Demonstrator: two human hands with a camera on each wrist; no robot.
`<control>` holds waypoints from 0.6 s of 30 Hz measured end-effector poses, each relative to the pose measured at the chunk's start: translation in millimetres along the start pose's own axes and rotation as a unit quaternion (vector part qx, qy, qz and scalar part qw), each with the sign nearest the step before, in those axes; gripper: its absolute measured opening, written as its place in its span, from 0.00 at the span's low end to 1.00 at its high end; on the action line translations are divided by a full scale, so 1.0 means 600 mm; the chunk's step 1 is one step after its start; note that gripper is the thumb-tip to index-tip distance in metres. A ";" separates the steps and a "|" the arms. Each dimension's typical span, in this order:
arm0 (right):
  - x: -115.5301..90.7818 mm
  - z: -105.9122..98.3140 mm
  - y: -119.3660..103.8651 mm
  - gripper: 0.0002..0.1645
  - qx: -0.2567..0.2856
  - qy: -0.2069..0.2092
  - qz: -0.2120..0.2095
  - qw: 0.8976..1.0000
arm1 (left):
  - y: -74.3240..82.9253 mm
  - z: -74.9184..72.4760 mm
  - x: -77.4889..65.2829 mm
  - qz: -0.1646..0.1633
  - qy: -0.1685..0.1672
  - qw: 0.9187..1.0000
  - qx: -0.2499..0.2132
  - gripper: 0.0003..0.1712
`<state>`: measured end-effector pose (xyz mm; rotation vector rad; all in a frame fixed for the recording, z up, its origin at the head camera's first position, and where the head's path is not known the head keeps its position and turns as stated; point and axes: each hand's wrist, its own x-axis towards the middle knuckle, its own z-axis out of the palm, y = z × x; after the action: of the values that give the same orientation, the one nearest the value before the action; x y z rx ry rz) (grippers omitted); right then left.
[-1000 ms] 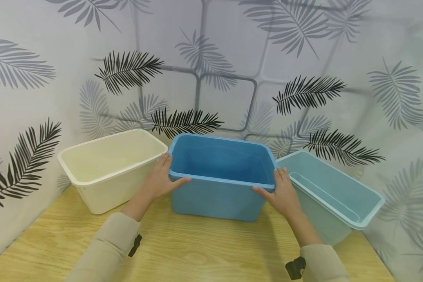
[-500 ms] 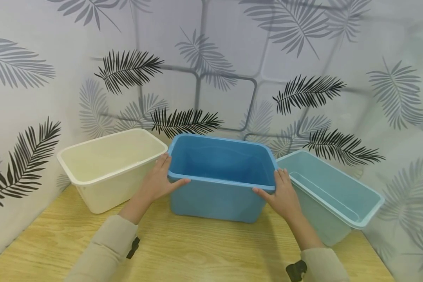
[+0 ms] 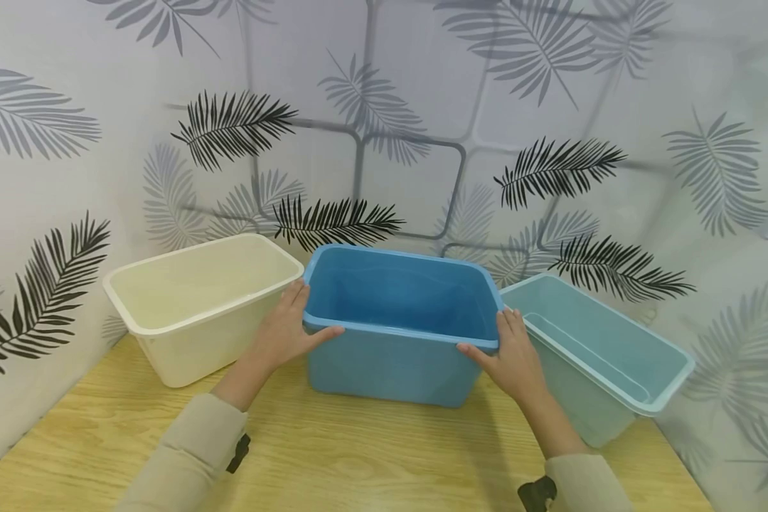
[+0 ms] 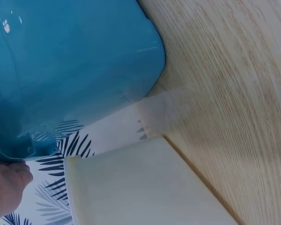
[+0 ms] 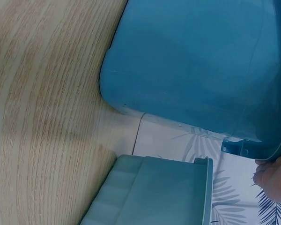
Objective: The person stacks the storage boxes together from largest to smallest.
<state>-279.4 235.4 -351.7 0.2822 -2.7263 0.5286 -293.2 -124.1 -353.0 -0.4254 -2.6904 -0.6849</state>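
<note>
On the tabletop, the left hand and right hand pinch the blue bin; uneven pulling could knock the cream bin.

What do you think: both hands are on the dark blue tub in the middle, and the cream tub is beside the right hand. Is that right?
Not quite: the head view shows the cream tub beside the left hand. Both hands are on the dark blue tub in the middle.
</note>
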 end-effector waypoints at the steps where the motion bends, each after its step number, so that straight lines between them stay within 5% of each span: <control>1: 0.000 0.000 0.000 0.59 0.001 0.000 0.000 1.000 | 0.000 0.000 0.000 0.000 -0.001 1.000 0.001 0.59; 18: -0.011 -0.003 -0.008 0.59 0.001 0.000 0.008 1.000 | -0.002 0.002 -0.007 0.004 0.005 1.000 -0.005 0.60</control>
<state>-271.7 232.4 -351.2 0.2611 -2.7295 0.5342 -290.3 -125.0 -356.0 -0.4330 -2.6753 -0.6954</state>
